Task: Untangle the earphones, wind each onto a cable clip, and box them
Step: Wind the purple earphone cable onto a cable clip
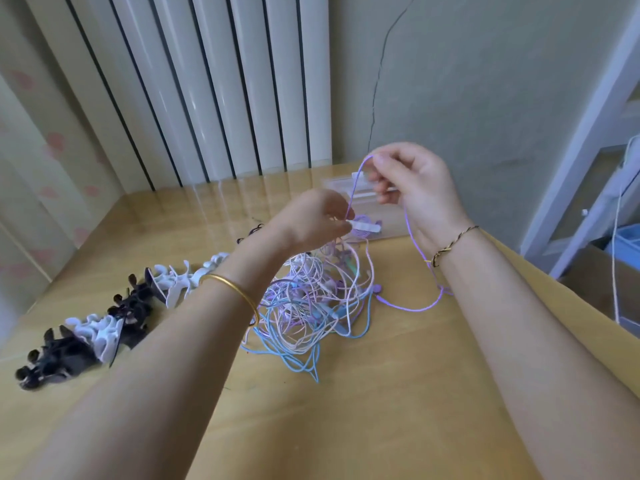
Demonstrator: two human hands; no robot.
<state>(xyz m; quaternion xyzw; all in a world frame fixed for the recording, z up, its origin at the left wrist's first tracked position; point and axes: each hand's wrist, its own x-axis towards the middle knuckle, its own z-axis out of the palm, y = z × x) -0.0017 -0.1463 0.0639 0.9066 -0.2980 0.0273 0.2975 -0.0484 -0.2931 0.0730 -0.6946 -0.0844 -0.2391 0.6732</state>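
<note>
Item: one thin lilac rubber-coated earphone cable [412,308], partly wound onto one small flat white plastic cable clip [364,226]. The left hand [311,220] grips the clip, which juts out just beyond its curled fingertips [341,221], with lilac coils bunched around it. The right hand [419,188] pinches the same cable between thumb and forefinger [382,160], the other fingers loosely curled. From this pinch one taut strand drops to the clip. The other strand falls behind the palm and lies slack in a long loop on the table below the wrist. Stock: one loose tangle of fine glossy earphone cables [304,306] in pink, lilac, pale blue and white, lying below the left fingers; the number of sets cannot be told. One row of spare soft moulded cable clips [104,327], in alternating black and white clusters, runs well left of both hands, too overlapped to count. One clear rigid plastic box [341,185] stands just behind the fingers. Surface: smooth glossy light wooden table [398,410]. Worn: one plain gold bangle [239,291] on the left wrist, one twisted gold-and-dark bracelet [450,244] on the right wrist.
</note>
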